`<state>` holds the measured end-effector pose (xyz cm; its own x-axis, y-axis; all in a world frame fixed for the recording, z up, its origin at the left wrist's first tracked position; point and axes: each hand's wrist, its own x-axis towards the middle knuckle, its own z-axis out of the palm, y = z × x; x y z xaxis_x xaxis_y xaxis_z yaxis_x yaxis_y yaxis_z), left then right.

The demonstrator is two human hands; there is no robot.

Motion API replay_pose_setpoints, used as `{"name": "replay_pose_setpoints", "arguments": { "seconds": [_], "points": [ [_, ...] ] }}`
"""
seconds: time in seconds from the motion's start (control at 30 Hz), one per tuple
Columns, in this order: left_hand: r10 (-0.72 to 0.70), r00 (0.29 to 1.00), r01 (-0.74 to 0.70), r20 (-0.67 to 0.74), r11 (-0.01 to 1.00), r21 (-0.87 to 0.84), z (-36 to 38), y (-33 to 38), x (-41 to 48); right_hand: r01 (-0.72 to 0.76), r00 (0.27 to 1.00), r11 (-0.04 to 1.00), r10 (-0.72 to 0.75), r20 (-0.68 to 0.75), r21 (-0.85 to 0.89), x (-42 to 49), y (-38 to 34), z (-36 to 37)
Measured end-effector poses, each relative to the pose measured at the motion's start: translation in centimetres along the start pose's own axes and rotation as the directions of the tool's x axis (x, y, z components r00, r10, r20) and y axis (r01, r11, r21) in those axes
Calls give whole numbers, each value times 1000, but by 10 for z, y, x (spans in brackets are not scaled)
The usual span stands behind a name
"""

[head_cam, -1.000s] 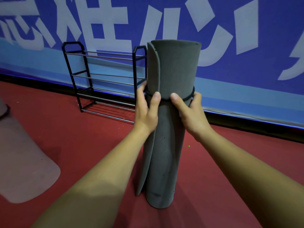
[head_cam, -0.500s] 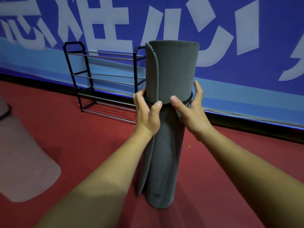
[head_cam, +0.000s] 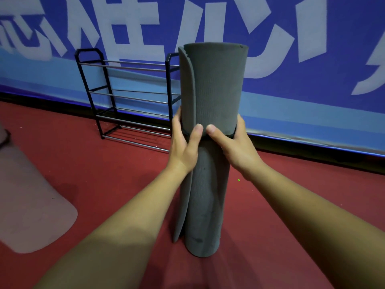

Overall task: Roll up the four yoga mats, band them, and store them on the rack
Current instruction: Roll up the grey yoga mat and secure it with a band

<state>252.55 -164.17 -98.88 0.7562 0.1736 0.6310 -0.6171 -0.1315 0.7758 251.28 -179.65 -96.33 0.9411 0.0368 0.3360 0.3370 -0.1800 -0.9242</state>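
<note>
Two hands are wrapped round one rolled dark grey foam yoga mat (head_cam: 212,90), which is stood upright on its end on the red sports floor (head_cam: 83,174), nearer the camera than the black metal rack with silver rails (head_cam: 125,97). The left hand (head_cam: 184,144) is curled round the roll's left side at mid-height, with its thumb laid across the front. The right hand (head_cam: 237,147) is curled round the right side, and its thumb is brought almost tip to tip with the left one. The fingers of both hands are carried behind the roll and are mostly hidden.

A thin black elastic band (head_cam: 233,134) is seen round the mat at thumb level. Only short dark arcs are shown beside each hand, so it cannot be told whether the band itself is pinched. The mat's loose outer edge is left standing proud down the left side. The rack's right end is covered by the roll.

A pinkish-grey mat (head_cam: 31,195) is laid on the floor at the left and is cut off by the frame edge, with what may be a dark band near its upper part. The blue banner with large white characters (head_cam: 291,49) is cropped at the top.
</note>
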Motion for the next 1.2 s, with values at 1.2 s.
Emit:
{"name": "replay_pose_setpoints", "arguments": {
  "seconds": [1.2],
  "points": [
    [-141, 959, 72, 245, 960, 270, -35, -47, -73, -74, 986, 994, 62, 153, 74, -60, 78, 7]
  ]
}}
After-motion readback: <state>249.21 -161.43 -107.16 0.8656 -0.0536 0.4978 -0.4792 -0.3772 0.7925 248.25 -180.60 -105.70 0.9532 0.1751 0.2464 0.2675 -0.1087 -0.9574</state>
